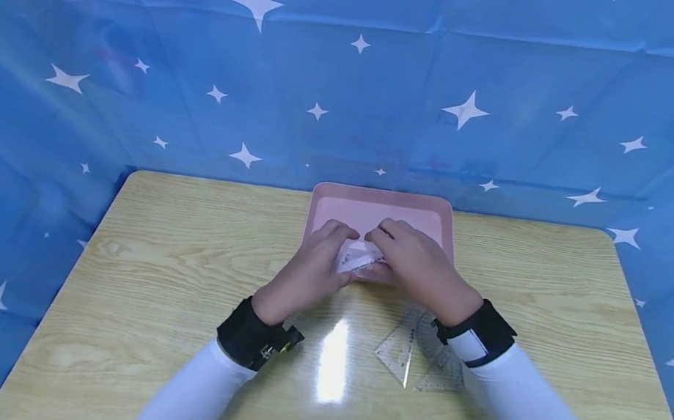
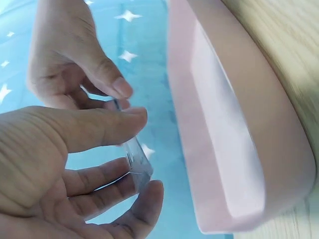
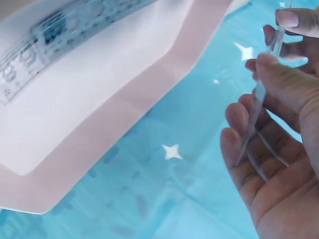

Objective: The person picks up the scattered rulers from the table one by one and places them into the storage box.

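Pinching clear plastic (image 1: 358, 258) from both sides, with left hand (image 1: 308, 268) and right hand (image 1: 418, 262), thumbs against fingers, likely for steadying thin piece. Holding it over tray (image 1: 380, 210), with ruler (image 3: 65, 35) inside, below grip. Working beyond set squares (image 1: 397, 352), on table (image 1: 184, 244) and on body side of grip, probably for having tray right under both hands.

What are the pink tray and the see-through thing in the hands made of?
The pink tray looks like smooth, fairly matte plastic: even colour, rounded corners. The see-through thing is probably clear, glossy plastic: it's thin and catches light.
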Action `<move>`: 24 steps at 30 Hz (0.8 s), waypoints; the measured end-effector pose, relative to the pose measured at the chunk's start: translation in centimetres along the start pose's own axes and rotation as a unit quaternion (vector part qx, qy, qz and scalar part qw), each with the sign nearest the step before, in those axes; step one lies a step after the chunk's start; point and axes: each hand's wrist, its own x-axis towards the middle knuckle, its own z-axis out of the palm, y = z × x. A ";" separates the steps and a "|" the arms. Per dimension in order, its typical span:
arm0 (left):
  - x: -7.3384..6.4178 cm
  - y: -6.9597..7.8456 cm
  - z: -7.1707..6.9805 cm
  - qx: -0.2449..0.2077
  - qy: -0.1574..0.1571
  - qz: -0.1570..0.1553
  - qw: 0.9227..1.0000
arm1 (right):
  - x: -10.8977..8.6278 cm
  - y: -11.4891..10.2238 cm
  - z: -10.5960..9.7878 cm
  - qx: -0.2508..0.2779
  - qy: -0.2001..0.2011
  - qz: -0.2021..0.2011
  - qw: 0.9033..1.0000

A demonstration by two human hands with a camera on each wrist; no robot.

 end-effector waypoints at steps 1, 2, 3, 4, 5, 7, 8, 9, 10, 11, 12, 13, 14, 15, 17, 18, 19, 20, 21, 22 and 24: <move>0.1 0.1 -0.1 0.008 0.002 -0.002 1.000 | 0.3 0.1 -0.1 -0.008 -0.004 0.000 1.000; 0.3 0.1 -0.2 0.016 0.005 -0.005 1.000 | 0.6 0.2 -0.2 -0.014 -0.009 0.001 1.000; 0.4 0.1 -0.4 0.023 0.007 -0.007 1.000 | 0.8 0.2 -0.3 -0.020 -0.014 0.001 1.000; 0.5 0.1 -0.5 0.028 0.008 -0.009 1.000 | 1.1 0.3 -0.4 -0.027 -0.020 0.001 0.999; 0.7 0.1 -0.7 0.034 0.008 -0.009 0.999 | 1.3 0.4 -0.4 -0.032 -0.024 0.000 0.999; 1.0 0.0 -1.1 0.042 0.009 -0.008 0.999 | 1.9 0.5 -0.5 -0.039 -0.030 -0.002 0.999; 1.2 -0.1 -1.3 0.045 0.008 -0.009 0.999 | 2.2 0.6 -0.6 -0.039 -0.033 -0.002 0.999; 1.5 -0.3 -1.4 0.047 0.005 -0.010 0.999 | 2.4 0.7 -0.5 -0.041 -0.036 -0.003 0.999; 1.7 -0.4 -1.6 0.050 0.002 -0.013 0.999 | 2.7 0.8 -0.5 -0.042 -0.038 -0.003 0.998; 2.0 -0.6 -1.7 0.055 0.000 -0.016 0.998 | 2.9 1.0 -0.4 -0.042 -0.041 -0.004 0.998; 2.3 -0.8 -1.8 0.061 -0.002 -0.020 0.998 | 3.1 1.2 -0.4 -0.043 -0.045 -0.004 0.998; 2.6 -1.0 -1.9 0.067 -0.004 -0.025 0.997 | 3.3 1.3 -0.2 -0.044 -0.049 -0.005 0.998; 2.8 -1.2 -1.9 0.075 -0.006 -0.030 0.997 | 3.5 1.5 -0.1 -0.044 -0.054 -0.004 0.998; 3.1 -1.4 -1.9 0.080 -0.007 -0.034 0.996 | 3.7 1.7 0.1 -0.046 -0.058 -0.004 0.997; 3.5 -1.9 -1.9 0.088 -0.008 -0.044 0.995 | 4.0 2.0 0.4 -0.050 -0.069 -0.004 0.996; 3.6 -2.0 -1.8 0.092 -0.009 -0.049 0.995 | 4.1 2.1 0.6 -0.052 -0.073 -0.004 0.996; 3.8 -2.2 -1.8 0.091 -0.009 -0.053 0.994 | 4.2 2.2 0.8 -0.053 -0.077 -0.004 0.996; 3.9 -2.4 -1.7 0.091 -0.011 -0.056 0.994 | 4.3 2.3 0.9 -0.054 -0.080 -0.004 0.995; 3.9 -2.5 -1.6 0.090 -0.012 -0.060 0.994 | 4.4 2.4 1.1 -0.055 -0.083 -0.004 0.995; 4.0 -2.6 -1.5 0.090 -0.013 -0.063 0.994 | 4.5 2.5 1.2 -0.056 -0.085 -0.004 0.995; 4.0 -2.8 -1.5 0.088 -0.014 -0.064 0.994 | 4.7 2.6 1.4 -0.057 -0.087 -0.003 0.995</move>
